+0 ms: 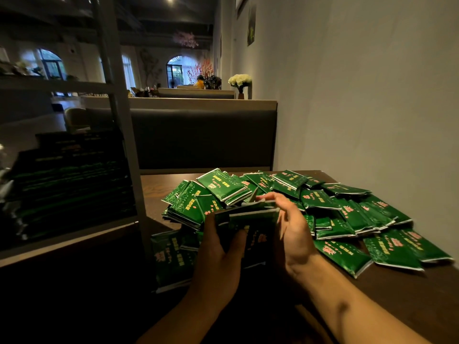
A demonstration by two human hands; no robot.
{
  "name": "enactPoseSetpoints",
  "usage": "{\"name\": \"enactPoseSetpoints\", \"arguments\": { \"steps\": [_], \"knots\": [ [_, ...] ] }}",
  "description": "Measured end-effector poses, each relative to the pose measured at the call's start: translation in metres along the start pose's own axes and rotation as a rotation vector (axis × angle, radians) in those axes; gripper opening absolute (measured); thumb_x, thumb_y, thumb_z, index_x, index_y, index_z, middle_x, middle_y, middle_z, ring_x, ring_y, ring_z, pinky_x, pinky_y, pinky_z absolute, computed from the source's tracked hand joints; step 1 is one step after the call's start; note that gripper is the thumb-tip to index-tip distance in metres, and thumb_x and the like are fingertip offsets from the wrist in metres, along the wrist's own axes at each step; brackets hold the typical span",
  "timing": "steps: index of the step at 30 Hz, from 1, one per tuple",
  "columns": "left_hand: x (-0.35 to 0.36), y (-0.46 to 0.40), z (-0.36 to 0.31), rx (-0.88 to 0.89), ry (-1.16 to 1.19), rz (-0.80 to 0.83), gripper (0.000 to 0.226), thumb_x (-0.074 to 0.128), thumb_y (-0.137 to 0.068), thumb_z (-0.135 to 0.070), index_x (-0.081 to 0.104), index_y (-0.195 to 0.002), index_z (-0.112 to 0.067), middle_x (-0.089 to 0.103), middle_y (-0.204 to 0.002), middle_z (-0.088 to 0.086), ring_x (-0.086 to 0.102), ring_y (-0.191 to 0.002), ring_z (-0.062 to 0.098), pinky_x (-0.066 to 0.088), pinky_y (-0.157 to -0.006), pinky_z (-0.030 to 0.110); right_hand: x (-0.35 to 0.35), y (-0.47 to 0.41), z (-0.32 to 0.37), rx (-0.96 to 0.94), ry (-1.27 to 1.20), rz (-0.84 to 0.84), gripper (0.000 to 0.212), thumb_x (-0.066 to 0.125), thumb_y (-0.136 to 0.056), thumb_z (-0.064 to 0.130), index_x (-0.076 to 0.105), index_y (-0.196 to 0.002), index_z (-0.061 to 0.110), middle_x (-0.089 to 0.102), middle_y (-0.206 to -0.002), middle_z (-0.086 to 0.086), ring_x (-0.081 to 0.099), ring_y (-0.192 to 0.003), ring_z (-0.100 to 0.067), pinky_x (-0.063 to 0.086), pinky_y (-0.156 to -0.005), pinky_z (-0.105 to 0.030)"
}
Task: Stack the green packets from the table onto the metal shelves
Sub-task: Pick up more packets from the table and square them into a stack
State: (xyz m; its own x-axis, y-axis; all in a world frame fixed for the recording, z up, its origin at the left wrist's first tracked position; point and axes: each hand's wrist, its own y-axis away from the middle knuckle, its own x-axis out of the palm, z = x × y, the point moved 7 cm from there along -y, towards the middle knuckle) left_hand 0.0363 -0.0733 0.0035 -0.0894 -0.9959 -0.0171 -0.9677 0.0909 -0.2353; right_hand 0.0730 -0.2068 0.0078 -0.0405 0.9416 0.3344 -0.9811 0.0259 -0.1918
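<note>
A loose heap of green packets with red and yellow print covers the dark wooden table. Just above the heap's near side, my left hand grips a small bundle of green packets from below, thumb across its face. My right hand holds the bundle's right side, fingers curled over its top edge. The metal shelves stand to the left; their lower shelf carries tall, dim stacks of green packets.
A grey wall runs along the table's right side. A dark padded booth back stands behind the table. The shelf's slanted upright passes close to the table's left edge. Flowers and a seated person are far off in the room.
</note>
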Motion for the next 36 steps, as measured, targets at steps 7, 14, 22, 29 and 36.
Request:
{"name": "enactPoseSetpoints", "arguments": {
  "steps": [7, 14, 22, 29, 36],
  "knots": [
    [-0.01, -0.004, 0.003, 0.049, 0.069, -0.113, 0.038, 0.054, -0.093, -0.019, 0.039, -0.123, -0.038, 0.058, -0.11, -0.021, 0.056, -0.085, -0.021, 0.044, -0.063, 0.001, 0.008, 0.0, -0.005, -0.018, -0.101, 0.099, 0.088, 0.079, -0.058, 0.055, 0.045, -0.136, 0.035, 0.066, -0.121, -0.008, 0.058, -0.118, -0.033, 0.046, -0.1, -0.054],
    [-0.02, -0.008, -0.002, 0.102, 0.098, -0.191, 0.037, 0.055, -0.093, -0.013, 0.042, -0.114, -0.041, 0.06, -0.104, -0.023, 0.057, -0.087, -0.02, 0.044, -0.07, 0.004, 0.018, 0.006, -0.003, -0.09, 0.343, 0.215, 0.066, 0.07, -0.072, 0.041, 0.047, -0.131, 0.022, 0.064, -0.122, -0.008, 0.063, -0.112, -0.017, 0.056, -0.086, -0.032],
    [-0.006, -0.008, 0.007, 0.045, 0.051, -0.058, 0.058, 0.052, -0.094, -0.007, 0.034, -0.13, -0.047, 0.055, -0.115, -0.025, 0.054, -0.096, -0.021, 0.045, -0.072, 0.002, 0.022, 0.008, -0.017, -0.079, 0.32, 0.174, 0.053, 0.061, -0.072, 0.028, 0.052, -0.122, 0.015, 0.068, -0.107, -0.008, 0.066, -0.101, -0.019, 0.054, -0.085, -0.03],
    [-0.01, -0.005, -0.002, 0.101, 0.081, -0.093, 0.052, 0.05, -0.092, 0.004, 0.045, -0.117, -0.041, 0.067, -0.095, -0.026, 0.062, -0.089, -0.012, 0.048, -0.068, 0.006, 0.027, 0.012, -0.018, -0.086, 0.341, 0.167, 0.058, 0.06, -0.07, 0.012, 0.051, -0.127, 0.018, 0.071, -0.108, -0.001, 0.067, -0.103, -0.015, 0.054, -0.087, -0.029],
    [-0.009, -0.005, 0.006, 0.054, 0.057, -0.102, 0.056, 0.046, -0.087, 0.011, 0.046, -0.106, -0.041, 0.064, -0.095, -0.015, 0.061, -0.082, -0.014, 0.047, -0.064, 0.005, 0.022, 0.006, -0.028, -0.043, 0.391, 0.144, 0.062, 0.058, -0.062, 0.015, 0.052, -0.124, 0.012, 0.072, -0.101, -0.005, 0.067, -0.099, -0.021, 0.054, -0.09, -0.045]
  ]
}}
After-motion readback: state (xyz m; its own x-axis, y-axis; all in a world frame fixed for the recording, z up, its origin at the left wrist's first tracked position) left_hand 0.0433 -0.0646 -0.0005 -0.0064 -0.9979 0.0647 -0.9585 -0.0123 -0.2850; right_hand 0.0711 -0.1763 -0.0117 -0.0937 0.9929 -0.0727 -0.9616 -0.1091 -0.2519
